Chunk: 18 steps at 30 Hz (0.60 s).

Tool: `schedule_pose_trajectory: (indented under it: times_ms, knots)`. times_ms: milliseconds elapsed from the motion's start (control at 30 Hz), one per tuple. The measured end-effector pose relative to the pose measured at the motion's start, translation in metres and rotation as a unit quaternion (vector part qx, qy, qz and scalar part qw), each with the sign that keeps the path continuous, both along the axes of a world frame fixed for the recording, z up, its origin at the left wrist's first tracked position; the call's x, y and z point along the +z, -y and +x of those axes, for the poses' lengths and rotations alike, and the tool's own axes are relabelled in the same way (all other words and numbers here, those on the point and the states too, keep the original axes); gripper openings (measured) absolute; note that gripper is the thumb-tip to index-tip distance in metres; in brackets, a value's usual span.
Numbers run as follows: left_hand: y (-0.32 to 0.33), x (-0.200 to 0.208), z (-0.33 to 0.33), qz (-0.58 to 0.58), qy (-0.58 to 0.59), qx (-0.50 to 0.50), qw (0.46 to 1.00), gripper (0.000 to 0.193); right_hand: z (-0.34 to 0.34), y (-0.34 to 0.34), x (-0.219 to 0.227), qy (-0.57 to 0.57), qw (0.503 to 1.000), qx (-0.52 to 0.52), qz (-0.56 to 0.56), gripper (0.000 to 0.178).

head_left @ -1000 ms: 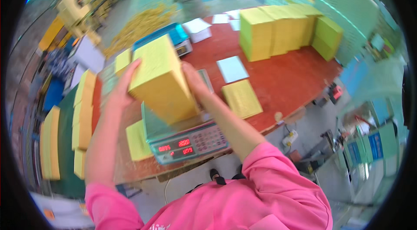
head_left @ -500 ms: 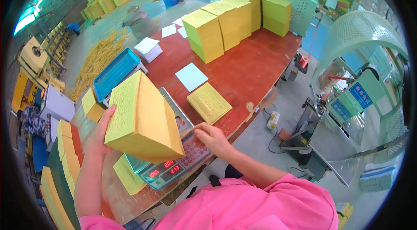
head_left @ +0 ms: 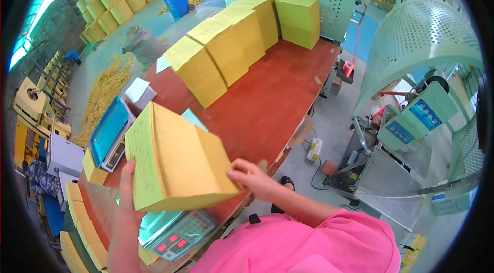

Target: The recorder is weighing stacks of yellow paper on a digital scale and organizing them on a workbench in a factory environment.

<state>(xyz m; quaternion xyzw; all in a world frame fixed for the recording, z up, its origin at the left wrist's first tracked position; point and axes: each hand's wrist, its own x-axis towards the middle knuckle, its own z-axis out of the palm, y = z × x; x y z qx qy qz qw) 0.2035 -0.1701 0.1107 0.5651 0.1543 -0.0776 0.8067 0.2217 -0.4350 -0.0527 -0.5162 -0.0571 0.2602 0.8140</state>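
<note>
Both hands are on the big yellow paper stack [head_left: 175,162], holding it tilted above the scale [head_left: 172,232] at the near edge of the red table [head_left: 272,98]. The left hand [head_left: 125,190] presses flat against the stack's left side, fingers stretched upward. The right hand [head_left: 251,176] clamps the right corner, fingers curled onto it. A second scale with a blue pan [head_left: 109,131] sits just left. A row of yellow stacks [head_left: 226,46] lines the table's far side.
</note>
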Motion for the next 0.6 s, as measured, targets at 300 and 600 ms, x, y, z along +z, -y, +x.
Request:
schedule_pose_trajectory:
  times_ms: [300,600]
  knots:
    - [0.193,-0.102,0.209,-0.113,-0.072,-0.1,0.986,0.056,0.21,0.197,-0.027,-0.005,0.96,-0.162,-0.228,0.041]
    - [0.382,-0.089,0.37,0.011,-0.064,-0.137,0.988,0.071,0.313,0.283,-0.068,0.241,0.711,-0.576,-0.324,0.031]
